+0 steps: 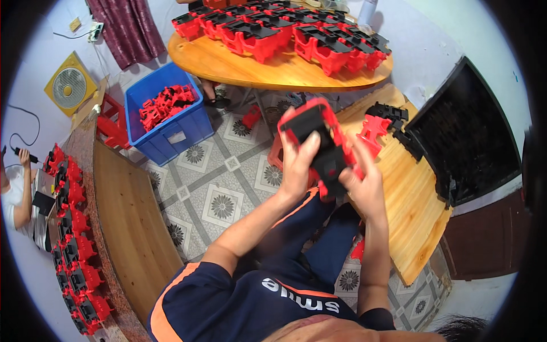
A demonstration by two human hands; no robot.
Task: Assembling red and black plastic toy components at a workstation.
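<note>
A red plastic housing with a black plastic piece in it (pixel 329 153) is held up in front of me, tilted, between both hands. My left hand (pixel 297 165) grips its left side, thumb across the black part. On the other side my right hand (pixel 366 185) is closed round the lower right edge, its thumb near the black part's lower end. Motion smears the right fingers a little. Beside the right hand, a red plastic housing (pixel 374 132) and black plastic parts (pixel 388 112) lie on a wooden board (pixel 416 214).
An oval wooden table (pixel 250 77) ahead bears several red-and-black assemblies (pixel 256 37). A blue bin (pixel 171 141) of red parts stands left of it. More assemblies line a counter (pixel 105 239) at far left, beside another person (pixel 20 196). A black screen (pixel 470 134) stands right.
</note>
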